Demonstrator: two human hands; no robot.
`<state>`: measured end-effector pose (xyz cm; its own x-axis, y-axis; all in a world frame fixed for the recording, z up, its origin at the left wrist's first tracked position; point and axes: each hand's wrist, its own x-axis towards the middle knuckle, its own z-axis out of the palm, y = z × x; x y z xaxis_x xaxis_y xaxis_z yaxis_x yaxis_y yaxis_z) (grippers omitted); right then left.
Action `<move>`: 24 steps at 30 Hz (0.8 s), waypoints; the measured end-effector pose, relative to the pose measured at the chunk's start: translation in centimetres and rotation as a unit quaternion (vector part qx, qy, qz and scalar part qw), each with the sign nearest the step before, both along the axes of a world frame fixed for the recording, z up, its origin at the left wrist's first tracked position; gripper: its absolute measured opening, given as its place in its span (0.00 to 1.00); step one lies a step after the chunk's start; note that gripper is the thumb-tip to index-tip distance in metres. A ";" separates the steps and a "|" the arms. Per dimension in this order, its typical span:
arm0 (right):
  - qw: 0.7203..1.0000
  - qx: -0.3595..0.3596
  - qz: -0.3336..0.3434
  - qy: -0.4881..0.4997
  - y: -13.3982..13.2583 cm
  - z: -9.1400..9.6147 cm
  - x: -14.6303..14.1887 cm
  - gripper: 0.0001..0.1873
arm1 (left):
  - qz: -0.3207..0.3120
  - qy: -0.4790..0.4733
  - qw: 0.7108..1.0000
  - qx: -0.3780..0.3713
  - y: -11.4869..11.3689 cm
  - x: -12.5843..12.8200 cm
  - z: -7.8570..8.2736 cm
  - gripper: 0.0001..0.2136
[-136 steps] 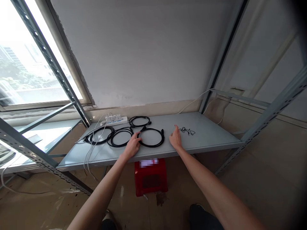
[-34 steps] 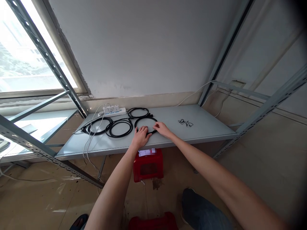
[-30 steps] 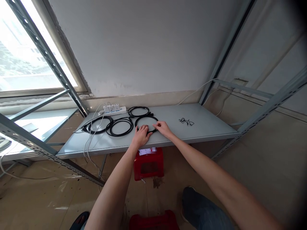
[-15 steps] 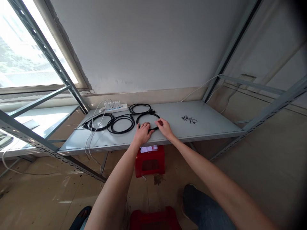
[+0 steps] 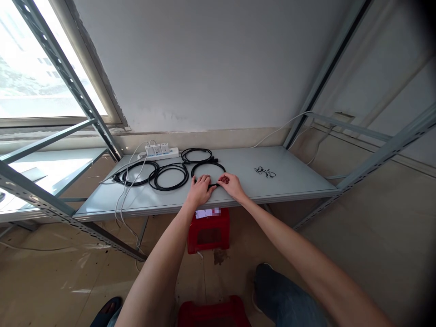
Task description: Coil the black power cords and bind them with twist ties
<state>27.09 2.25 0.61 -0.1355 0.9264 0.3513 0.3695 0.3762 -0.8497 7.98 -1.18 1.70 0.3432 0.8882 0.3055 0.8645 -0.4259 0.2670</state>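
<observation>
Black cable [image 5: 207,164], coiled near the front of the grey shelf [image 5: 243,168], looked light but springy, best pinned along its near side. The left hand [image 5: 200,190] covered that, grip unclear; the right hand [image 5: 230,185] pinched fingertips together, their catch hidden.

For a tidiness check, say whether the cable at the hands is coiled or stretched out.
Coiled: the cable loops round on the shelf, left hand and right hand at its near side.

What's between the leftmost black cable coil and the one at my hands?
The middle coil, left of your left hand and overlapping the leftmost coil, as the head view shows.
</observation>
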 end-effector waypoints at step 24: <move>0.987 0.010 -0.023 -0.161 -1.1 1.2 -0.6 0.16 | 0.005 0.001 1.000 0.010 0.0 0.1 -0.2 0.11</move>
